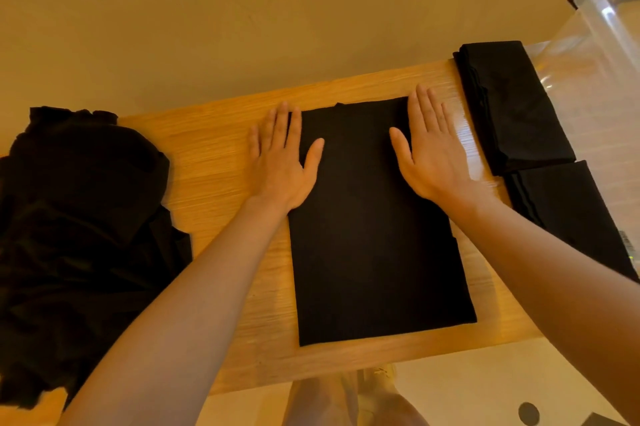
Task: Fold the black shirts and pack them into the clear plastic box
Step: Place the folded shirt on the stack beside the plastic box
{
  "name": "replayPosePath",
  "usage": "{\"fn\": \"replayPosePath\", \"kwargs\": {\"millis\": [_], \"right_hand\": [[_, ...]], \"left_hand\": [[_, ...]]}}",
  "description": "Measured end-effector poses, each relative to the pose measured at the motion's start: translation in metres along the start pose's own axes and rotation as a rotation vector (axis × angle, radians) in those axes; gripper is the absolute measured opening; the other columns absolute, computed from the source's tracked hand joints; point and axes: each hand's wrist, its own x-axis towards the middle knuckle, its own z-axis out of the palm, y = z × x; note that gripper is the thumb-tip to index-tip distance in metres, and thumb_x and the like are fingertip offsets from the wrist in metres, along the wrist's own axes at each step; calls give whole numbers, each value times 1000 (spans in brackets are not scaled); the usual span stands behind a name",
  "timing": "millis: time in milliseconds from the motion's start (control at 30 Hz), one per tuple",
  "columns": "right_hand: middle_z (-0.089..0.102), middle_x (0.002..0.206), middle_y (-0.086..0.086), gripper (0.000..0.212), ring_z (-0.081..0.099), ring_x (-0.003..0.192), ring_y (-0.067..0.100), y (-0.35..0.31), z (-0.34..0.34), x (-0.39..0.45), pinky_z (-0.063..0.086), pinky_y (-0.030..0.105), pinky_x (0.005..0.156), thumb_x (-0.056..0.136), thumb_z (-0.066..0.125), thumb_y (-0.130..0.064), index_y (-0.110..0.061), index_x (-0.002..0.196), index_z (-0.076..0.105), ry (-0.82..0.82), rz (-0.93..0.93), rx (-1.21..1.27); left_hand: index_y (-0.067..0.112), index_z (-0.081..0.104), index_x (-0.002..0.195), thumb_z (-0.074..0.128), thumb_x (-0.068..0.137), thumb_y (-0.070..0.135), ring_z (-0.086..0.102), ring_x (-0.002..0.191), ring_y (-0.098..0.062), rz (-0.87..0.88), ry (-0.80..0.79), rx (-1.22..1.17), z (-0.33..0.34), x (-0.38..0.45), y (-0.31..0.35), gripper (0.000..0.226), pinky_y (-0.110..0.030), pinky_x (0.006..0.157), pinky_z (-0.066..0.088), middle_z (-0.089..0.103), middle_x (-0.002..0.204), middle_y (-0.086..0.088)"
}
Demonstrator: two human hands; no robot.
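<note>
A black shirt (374, 218), already folded into a long narrow rectangle, lies flat in the middle of the wooden table (214, 148), its collar end at the far side. The left hand (282, 162) lies flat along its far left edge, fingers straight and close together, mostly on the wood, with the thumb spread onto the cloth. The right hand (433, 152) mirrors it on the far right edge, fingers straight and slightly apart, thumb on the cloth. Neither hand pinches anything.

To the right, 2 folded shirts sit side by side along the table's edge, the far one (512, 103) and the near one (568, 214), next to the clear plastic box (609, 27); whether they lie in its lid or just against the box is hard to tell through the glare. A heap of unfolded black shirts (79, 228) waits at the left.

The step in hand appears to be squaring and smoothing the long fold before halving it. To do this well, the palms should sweep from the far end toward the near hem, pushing out air and keeping both long edges parallel. Then both far corners should be pinched and brought evenly onto the near hem, so the bundle matches the 2 finished ones and fits the box.
</note>
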Motion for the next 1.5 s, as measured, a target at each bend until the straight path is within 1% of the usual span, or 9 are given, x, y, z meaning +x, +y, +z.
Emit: {"fn": "replayPosePath", "kwargs": {"millis": [167,367,633,800,900,1000,1167,1367,1500], "right_hand": [[9,161,2,56,-2,148,10,-6,-16,-76,0,32,121,104,33,-35,-13,153,18,30,-129,139],[22,158,-1,54,10,148,10,-5,-12,-143,13,36,121,100,30,-41,-18,149,31,-115,-338,72],[15,160,2,61,4,149,16,25,-8,-219,9,41,121,100,27,-53,-20,151,25,-162,-466,-2],[24,158,6,58,14,148,20,47,0,-251,20,42,118,96,45,-35,-16,149,30,-57,-535,-106],[39,150,8,48,28,143,22,55,4,-260,28,43,115,93,51,-15,-13,141,45,53,-600,-27],[53,138,9,38,42,135,22,56,4,-265,39,42,108,91,51,-10,-9,128,59,108,-639,64],[64,121,9,27,55,120,19,60,-8,-261,41,44,107,90,56,-17,-7,113,68,92,-633,268],[69,101,-2,23,66,98,10,47,-34,-245,44,48,105,87,61,-21,-13,108,67,-8,-358,752],[71,95,-4,20,68,93,15,36,-44,-233,53,33,93,88,59,-23,-24,106,68,-3,-217,956]], "left_hand": [[19,9,155,18,101,49,-4,149,-15,116,151,-94,-4,-72,3,63,-43,120,-5,1,162,-2],[21,22,153,28,101,46,3,149,-11,362,-25,-143,16,-182,27,58,-42,120,5,9,162,2],[18,24,152,37,96,60,7,149,-14,376,-35,-72,28,-244,15,72,-41,120,10,14,161,0],[11,49,139,57,94,33,34,141,-23,486,166,12,36,-270,2,51,-51,112,32,42,149,-9],[7,63,123,62,91,10,52,128,-26,547,328,34,40,-282,0,32,-49,107,39,59,132,-12],[5,71,107,62,90,7,63,112,-24,558,401,-42,37,-287,6,20,-45,105,43,68,116,-12],[4,72,101,63,87,8,65,101,-18,435,375,-283,26,-285,3,17,-39,100,47,71,102,-7],[10,70,102,58,89,25,61,109,-13,161,297,-669,9,-276,4,23,-31,96,48,68,108,-2],[26,66,100,57,87,35,64,87,-1,-37,292,-960,-12,-266,15,18,-12,75,48,68,90,13]]}}
